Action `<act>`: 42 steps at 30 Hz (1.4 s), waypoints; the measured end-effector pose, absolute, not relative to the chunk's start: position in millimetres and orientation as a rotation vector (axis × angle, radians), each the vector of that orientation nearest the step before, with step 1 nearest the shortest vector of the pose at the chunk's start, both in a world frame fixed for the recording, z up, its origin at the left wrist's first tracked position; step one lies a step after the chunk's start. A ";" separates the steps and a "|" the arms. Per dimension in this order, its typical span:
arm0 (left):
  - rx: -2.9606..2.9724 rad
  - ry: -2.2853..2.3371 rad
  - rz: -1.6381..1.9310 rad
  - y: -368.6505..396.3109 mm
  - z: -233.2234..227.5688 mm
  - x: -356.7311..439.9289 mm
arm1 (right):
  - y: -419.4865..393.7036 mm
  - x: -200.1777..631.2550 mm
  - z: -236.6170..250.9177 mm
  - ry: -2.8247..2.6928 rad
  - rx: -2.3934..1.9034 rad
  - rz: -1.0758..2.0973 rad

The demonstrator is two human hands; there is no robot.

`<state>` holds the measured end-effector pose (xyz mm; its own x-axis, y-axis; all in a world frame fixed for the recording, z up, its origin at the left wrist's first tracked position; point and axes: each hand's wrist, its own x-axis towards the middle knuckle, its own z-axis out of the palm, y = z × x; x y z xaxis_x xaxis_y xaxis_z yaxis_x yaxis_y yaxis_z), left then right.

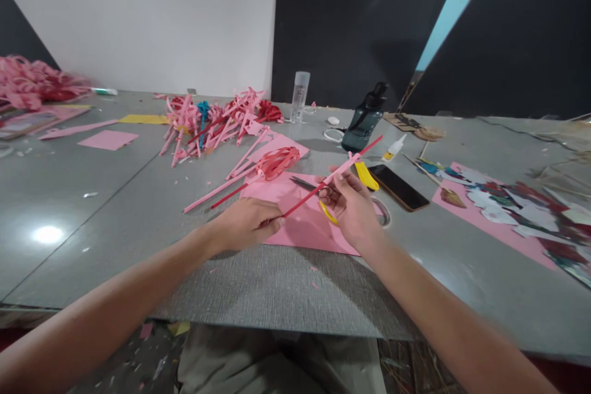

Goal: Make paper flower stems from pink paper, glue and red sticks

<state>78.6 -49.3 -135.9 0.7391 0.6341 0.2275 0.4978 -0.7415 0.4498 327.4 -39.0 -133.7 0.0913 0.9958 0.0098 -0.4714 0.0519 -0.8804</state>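
A thin red stick (pixel 302 201) slants up to the right between my hands, with a pink paper strip or tube (pixel 344 166) along its upper part. My left hand (pixel 252 221) pinches the lower end of the stick. Higher up, my right hand (pixel 348 200) has thumb and fingers closed around it at the pink part. Beneath lies a pink paper sheet (pixel 300 228). Scissors (pixel 302 183) with yellow handles rest there, partly hidden by my right hand. Just beyond my left hand is a red-and-pink paper-strip flower (pixel 278 163) on a stick.
Behind lies a heap of pink and red paper-strip sticks (pixel 221 120). A clear cylinder bottle (pixel 300 97), a dark water bottle (pixel 363 123), a small glue bottle (pixel 394 148) and a phone (pixel 401 187) stand or lie beyond my hands. Painted paper scraps (pixel 512 209) cover the right side.
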 end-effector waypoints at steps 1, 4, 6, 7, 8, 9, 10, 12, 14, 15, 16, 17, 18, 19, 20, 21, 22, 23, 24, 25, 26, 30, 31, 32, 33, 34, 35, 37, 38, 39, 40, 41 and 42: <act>2.576 0.847 0.518 -49.5 -135.9 78.8 | -39.2 326.4 -134.3 -0.805 -0.856 1.330; 2.569 0.801 0.489 -50.8 -134.5 79.6 | -38.7 324.0 -136.9 -0.805 -0.851 1.319; 2.572 0.787 0.471 -51.7 -133.3 80.1 | -37.1 324.5 -138.4 -0.771 -0.854 1.290; 2.577 0.784 0.461 -52.0 -132.8 80.3 | -35.8 325.8 -138.7 -0.752 -0.855 1.270; 2.583 0.789 0.452 -52.2 -132.5 80.2 | -34.1 328.0 -138.5 -0.732 -0.857 1.245; 2.592 0.802 0.442 -52.1 -132.4 79.8 | -32.1 330.9 -137.7 -0.716 -0.859 1.216; 2.605 0.821 0.433 -51.7 -132.5 79.1 | -29.7 334.8 -136.3 -0.700 -0.859 1.181; 2.645 0.873 0.431 -49.8 -133.2 76.1 | -23.8 344.3 -132.1 -0.648 -0.854 1.100; 2.688 0.948 0.442 -46.7 -133.9 71.7 | -17.2 355.3 -127.2 -0.551 -0.847 1.021; 2.703 0.987 0.446 -45.0 -134.2 69.3 | -14.0 360.9 -125.1 -0.489 -0.851 0.991; 2.712 1.023 0.444 -43.2 -134.2 67.1 | -11.0 366.3 -123.3 -0.428 -0.859 0.968; 2.717 1.053 0.436 -41.6 -134.0 65.2 | -8.4 371.4 -122.0 -0.376 -0.871 0.954; 2.719 1.078 0.422 -40.1 -133.6 63.7 | -6.0 376.2 -121.2 -0.337 -0.883 0.945; 2.719 1.100 0.408 -38.8 -133.0 62.6 | -3.9 380.7 -120.7 -0.310 -0.893 0.943; 2.719 1.124 0.392 -37.6 -132.2 61.9 | -2.0 384.9 -120.4 -0.291 -0.899 0.945; 2.718 1.152 0.374 -36.6 -131.4 61.4 | -0.3 389.1 -120.0 -0.276 -0.902 0.950; 2.715 1.190 0.359 -35.5 -130.4 60.9 | 1.3 393.3 -119.3 -0.256 -0.906 0.957; 2.707 1.241 0.353 -34.3 -129.4 60.2 | 2.7 397.7 -118.2 -0.235 -0.910 0.967; 2.692 1.306 0.354 -32.9 -128.4 59.1 | 3.8 402.2 -116.7 -0.215 -0.913 0.979; 2.666 1.384 0.360 -31.3 -127.4 57.4 | 4.7 406.8 -114.8 -0.199 -0.914 0.992; 2.634 1.468 0.370 -29.6 -126.4 55.3 | 5.2 411.4 -112.6 -0.186 -0.913 1.008; 2.508 1.724 0.399 -22.6 -124.2 45.7 | 3.5 424.1 -105.2 -0.186 -0.888 1.095; 2.486 1.759 0.397 -21.4 -124.1 44.2 | 2.5 424.5 -104.7 -0.198 -0.879 1.123; 2.466 1.786 0.390 -20.6 -124.3 43.5 | 1.4 423.3 -104.8 -0.215 -0.870 1.156; 2.448 1.812 0.378 -20.1 -124.5 43.4 | 0.2 420.7 -105.5 -0.239 -0.861 1.191; 2.430 1.839 0.368 -19.8 -124.9 43.8 | -1.2 416.8 -106.6 -0.268 -0.854 1.227; 2.414 1.867 0.363 -19.7 -125.4 44.3 | -2.6 411.9 -108.1 -0.301 -0.848 1.263; 2.385 1.930 0.373 -19.2 -126.7 45.1 | -6.0 400.1 -111.2 -0.378 -0.845 1.332; 2.375 1.959 0.381 -18.7 -127.5 44.9 | -8.0 394.0 -112.7 -0.422 -0.845 1.361; 2.367 1.983 0.389 -18.1 -128.5 44.3 | -10.2 388.0 -113.9 -0.470 -0.843 1.381; 2.361 2.000 0.399 -17.4 -129.5 43.5 | -12.6 382.4 -115.0 -0.521 -0.841 1.394; 2.360 2.005 0.412 -16.7 -130.6 42.6 | -15.2 377.0 -116.1 -0.578 -0.838 1.401; 2.363 2.000 0.434 -16.2 -131.8 41.9 | -17.9 372.0 -117.3 -0.638 -0.837 1.406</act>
<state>41.9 -16.2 -131.8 0.1429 0.9694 0.1999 0.9649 -0.1813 0.1898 372.0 -17.9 -117.3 0.0847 0.9919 -0.0943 -0.5817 -0.0276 -0.8129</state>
